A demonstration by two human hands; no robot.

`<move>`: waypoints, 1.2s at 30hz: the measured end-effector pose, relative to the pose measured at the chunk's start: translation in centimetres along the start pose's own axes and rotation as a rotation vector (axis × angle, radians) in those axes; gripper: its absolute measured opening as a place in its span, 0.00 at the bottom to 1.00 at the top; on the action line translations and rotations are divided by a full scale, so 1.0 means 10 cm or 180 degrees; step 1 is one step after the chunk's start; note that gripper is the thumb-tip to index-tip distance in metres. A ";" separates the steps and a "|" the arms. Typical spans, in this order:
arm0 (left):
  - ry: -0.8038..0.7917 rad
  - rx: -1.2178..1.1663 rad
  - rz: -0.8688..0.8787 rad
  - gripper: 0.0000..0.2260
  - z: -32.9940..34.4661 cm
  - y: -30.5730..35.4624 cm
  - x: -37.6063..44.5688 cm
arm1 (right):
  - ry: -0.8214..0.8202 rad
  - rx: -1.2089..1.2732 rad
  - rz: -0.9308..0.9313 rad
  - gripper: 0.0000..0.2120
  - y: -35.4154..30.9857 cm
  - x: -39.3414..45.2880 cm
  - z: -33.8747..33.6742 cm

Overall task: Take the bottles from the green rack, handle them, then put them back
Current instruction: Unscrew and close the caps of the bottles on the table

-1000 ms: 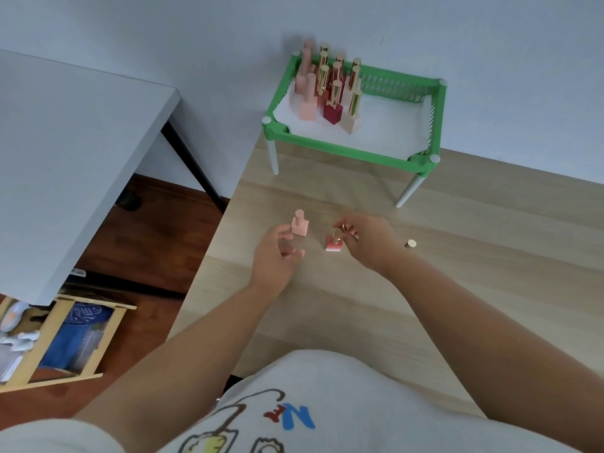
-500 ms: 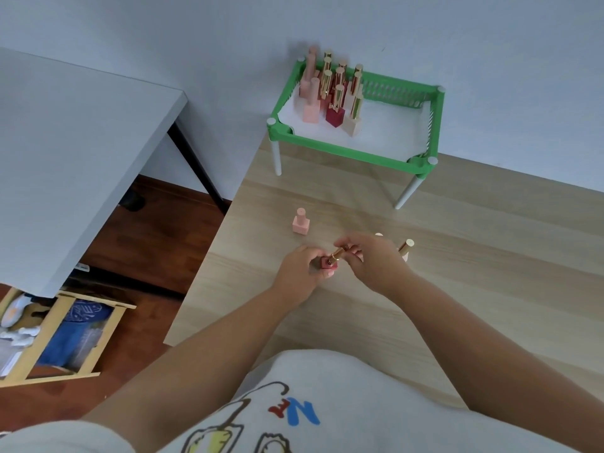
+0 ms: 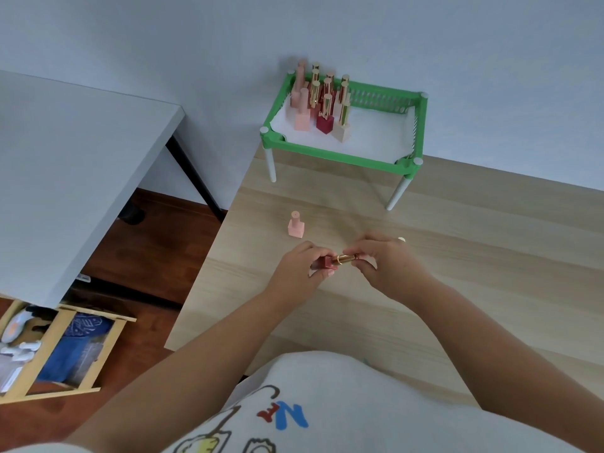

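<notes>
Red bottle sideways, left hand gripping its base, right hand pinching its gold cap

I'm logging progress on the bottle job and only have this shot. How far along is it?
Partway. Done: two bottles are out of the green rack; a pink bottle stands on the wooden table. In hand: the left hand holds a red bottle while the right hand grips its gold cap. Left: returning both; the other bottles in the rack look untouched.
</notes>
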State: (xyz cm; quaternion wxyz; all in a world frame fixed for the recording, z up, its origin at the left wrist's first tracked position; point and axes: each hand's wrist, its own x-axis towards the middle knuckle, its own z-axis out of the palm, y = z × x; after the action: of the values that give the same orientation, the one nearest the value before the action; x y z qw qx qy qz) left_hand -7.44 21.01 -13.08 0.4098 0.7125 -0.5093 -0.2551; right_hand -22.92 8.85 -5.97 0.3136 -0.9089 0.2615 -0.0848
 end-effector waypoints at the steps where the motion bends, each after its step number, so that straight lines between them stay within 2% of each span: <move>1: 0.0029 0.0034 0.0074 0.11 -0.01 0.03 0.00 | 0.0026 -0.0001 -0.0020 0.08 -0.01 -0.01 -0.01; 7: 0.0175 0.0191 0.0211 0.11 -0.07 0.15 -0.04 | 0.0063 -0.0025 0.0214 0.08 -0.01 -0.05 -0.06; 12: 0.0297 0.0179 0.0188 0.13 -0.08 0.20 -0.10 | 0.0209 -0.0169 0.0435 0.17 0.02 -0.04 -0.01; 15: 0.0371 0.0190 0.0180 0.14 -0.09 0.23 -0.13 | 0.0237 0.0011 0.0383 0.21 0.02 -0.09 -0.03; 18: 0.0451 0.0159 0.0179 0.14 -0.11 0.25 -0.13 | -0.0027 0.0144 0.0081 0.25 0.01 -0.19 -0.09; 20: 0.0464 0.0114 0.0170 0.14 -0.11 0.25 -0.13 | -0.0012 0.0054 -0.0129 0.22 0.01 -0.23 -0.07; 24: 0.0446 0.0179 0.0206 0.14 -0.10 0.27 -0.12 | 0.0246 0.0134 -0.0136 0.12 -0.03 -0.24 -0.04; 28: 0.0492 0.0223 0.0262 0.14 -0.10 0.29 -0.13 | 0.0253 0.0093 -0.0100 0.09 -0.01 -0.22 -0.05; 33: 0.0515 0.0130 0.0254 0.15 -0.13 0.28 -0.15 | 0.0132 0.0097 0.0096 0.09 0.05 -0.19 -0.07; 36: 0.0525 0.0140 0.0224 0.15 -0.13 0.29 -0.16 | 0.0109 0.0056 0.0255 0.16 0.08 -0.19 -0.06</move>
State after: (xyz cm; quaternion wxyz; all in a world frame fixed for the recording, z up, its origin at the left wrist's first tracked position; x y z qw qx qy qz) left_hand -8.49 22.49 -9.97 0.4434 0.7216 -0.5039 -0.1697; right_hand -25.01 9.01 -5.99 0.3202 -0.8933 0.3022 -0.0900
